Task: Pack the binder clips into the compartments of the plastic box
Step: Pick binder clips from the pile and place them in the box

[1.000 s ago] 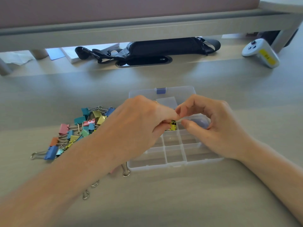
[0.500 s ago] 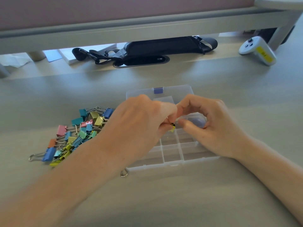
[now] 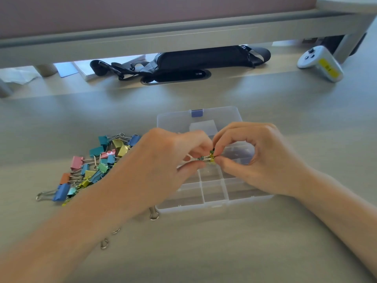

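A clear plastic box (image 3: 214, 203) with several compartments lies open on the table, its lid (image 3: 179, 119) flat behind it with a blue latch. Above the box's middle, my left hand (image 3: 163, 166) and my right hand (image 3: 261, 158) meet. Both pinch a small yellow binder clip (image 3: 211, 158) with a greenish one joined to it on the left. A pile of coloured binder clips (image 3: 95, 166) lies on the table left of the box, partly hidden by my left forearm.
Loose wire clip handles (image 3: 154, 214) lie by the box's front left corner and under my forearm. A black bag (image 3: 195, 60) sits at the back under a raised shelf (image 3: 183, 35). A white controller (image 3: 320, 63) rests at the back right.
My hands have drawn slightly apart, and more of the yellow clip shows between the fingertips. The view has shifted a little.
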`<state>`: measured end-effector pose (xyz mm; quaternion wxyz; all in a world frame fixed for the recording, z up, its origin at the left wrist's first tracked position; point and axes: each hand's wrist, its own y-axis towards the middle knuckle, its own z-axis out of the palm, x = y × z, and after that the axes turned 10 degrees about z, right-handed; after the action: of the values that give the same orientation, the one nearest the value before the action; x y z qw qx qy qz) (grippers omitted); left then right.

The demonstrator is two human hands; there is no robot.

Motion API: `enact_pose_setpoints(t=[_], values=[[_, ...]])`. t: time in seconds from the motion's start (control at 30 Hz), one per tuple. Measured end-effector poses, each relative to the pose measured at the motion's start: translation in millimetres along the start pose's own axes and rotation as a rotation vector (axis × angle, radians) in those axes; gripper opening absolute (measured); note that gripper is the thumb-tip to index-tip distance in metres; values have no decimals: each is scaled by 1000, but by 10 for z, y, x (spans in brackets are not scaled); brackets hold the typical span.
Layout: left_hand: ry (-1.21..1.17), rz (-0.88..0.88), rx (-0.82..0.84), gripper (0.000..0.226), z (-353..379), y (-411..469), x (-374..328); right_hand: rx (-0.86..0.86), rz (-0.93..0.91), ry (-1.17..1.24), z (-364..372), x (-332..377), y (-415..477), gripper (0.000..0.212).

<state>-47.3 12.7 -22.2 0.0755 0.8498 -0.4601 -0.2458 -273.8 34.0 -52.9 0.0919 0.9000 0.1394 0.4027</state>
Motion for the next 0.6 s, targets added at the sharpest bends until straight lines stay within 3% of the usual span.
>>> enact_pose_setpoints(t=[0.1,0.3,0.6], values=[[-58,20,-21,18,-17,-58,58,-4,-15,-27,-19,12,-5,12],[60,175,30,13,5,-52,109,-40,-111,-98,-23,6,-30,11],[-3,153,10,18,15,-58,124,-24,-175,-149,-31,-25,-59,5]])
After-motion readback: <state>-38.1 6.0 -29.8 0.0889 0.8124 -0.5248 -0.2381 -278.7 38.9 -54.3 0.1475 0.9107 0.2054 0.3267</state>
